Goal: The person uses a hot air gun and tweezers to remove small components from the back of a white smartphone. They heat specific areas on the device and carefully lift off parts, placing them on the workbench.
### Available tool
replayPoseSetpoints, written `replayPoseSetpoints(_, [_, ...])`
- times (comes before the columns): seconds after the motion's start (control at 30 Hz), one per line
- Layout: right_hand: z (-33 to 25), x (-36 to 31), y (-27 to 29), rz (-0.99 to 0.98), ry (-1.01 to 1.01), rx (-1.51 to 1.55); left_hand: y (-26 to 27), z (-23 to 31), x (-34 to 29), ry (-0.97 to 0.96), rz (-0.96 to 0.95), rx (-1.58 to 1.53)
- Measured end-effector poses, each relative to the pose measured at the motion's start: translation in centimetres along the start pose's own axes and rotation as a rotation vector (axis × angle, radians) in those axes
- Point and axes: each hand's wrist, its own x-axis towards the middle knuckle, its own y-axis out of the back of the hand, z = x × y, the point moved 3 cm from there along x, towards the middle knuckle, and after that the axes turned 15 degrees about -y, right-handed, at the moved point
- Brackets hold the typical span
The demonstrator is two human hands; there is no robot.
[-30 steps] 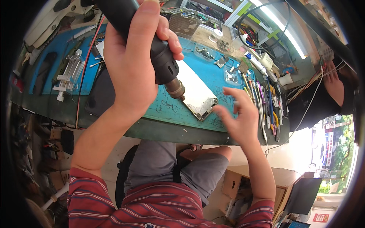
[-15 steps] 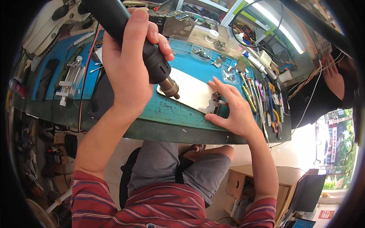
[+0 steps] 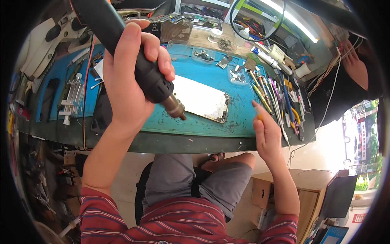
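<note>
My left hand (image 3: 132,77) is wrapped round the black handle of a hot air gun (image 3: 152,81). Its metal nozzle points down over the near left part of a white phone back panel (image 3: 199,97). The panel lies flat on the blue mat, with a cracked-looking, whitish patch and dark edging at its right end. To the right of the panel, my right hand (image 3: 268,136) is held apart from it, fingers curled, near the row of tools. A small yellow-orange bit shows at its fingers; what it belongs to is mostly hidden.
A blue work mat (image 3: 231,126) covers the bench. Pens, tweezers and pliers (image 3: 294,116) lie at the right. Small clear trays of parts (image 3: 237,75) stand behind the panel. At the left are a metal clamp (image 3: 73,99) and a dark flat object (image 3: 103,110). Another person's arm (image 3: 355,67) shows far right.
My right hand has drawn back right from the panel's right end, uncovering it. The hot air gun, in my left hand, has moved slightly left and nearer to me.
</note>
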Motion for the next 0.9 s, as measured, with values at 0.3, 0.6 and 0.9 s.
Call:
replayPoseSetpoints(0.3, [-4.6, -2.2, 0.5, -0.09, 0.209, -0.13, -3.3, 1.3, 0.2, 0.001, -0.066, -0.014])
replayPoseSetpoints(0.6, [-4.3, -2.7, -0.4, 0.037, 0.267, -0.213, -4.2, 1.2, 0.4, -0.196, -0.081, -0.032])
replayPoseSetpoints(0.9, [-4.6, -3.2, -1.6, 0.01, 0.206, -0.237, -5.1, -2.6, -0.9, -0.254, -0.12, 0.109])
